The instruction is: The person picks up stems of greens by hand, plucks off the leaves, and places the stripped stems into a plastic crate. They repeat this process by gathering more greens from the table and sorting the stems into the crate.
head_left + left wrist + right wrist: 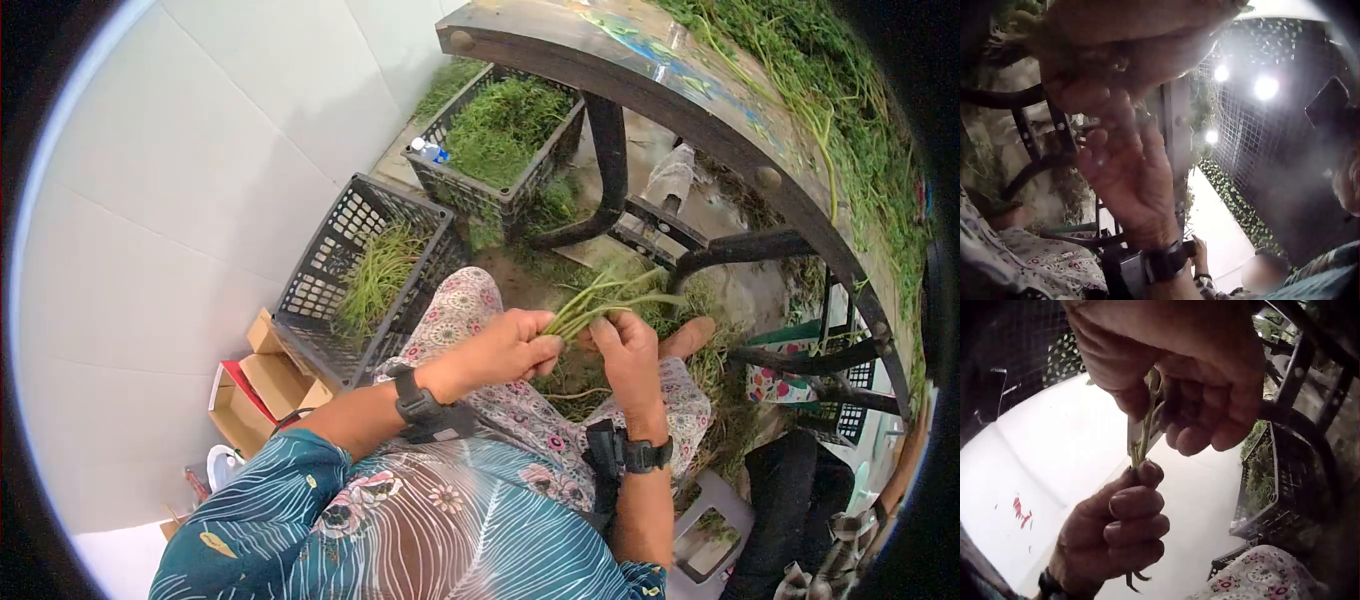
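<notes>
A small bunch of green plant stems (pixel 588 306) is held over the person's lap in the head view. Its lower part sits in the curled fingers of my left hand (pixel 510 348). My right hand (pixel 628 358), close beside it, pinches stems between thumb and forefinger. In the right wrist view a stem (pixel 1148 422) runs between the two hands, and cut-looking ends poke out below the left fist (pixel 1135 519). The left wrist view is dim, and the bunch is mostly hidden behind the fingers there.
A black crate (pixel 325 190) with loose stems stands left of the knees. Behind it, another crate (pixel 505 190) holds leafy greens, with a bottle (pixel 428 150) at its rim. A table (pixel 560 42) with dark legs, piled with greens, curves along the right. Cardboard boxes (pixel 285 385) sit at left.
</notes>
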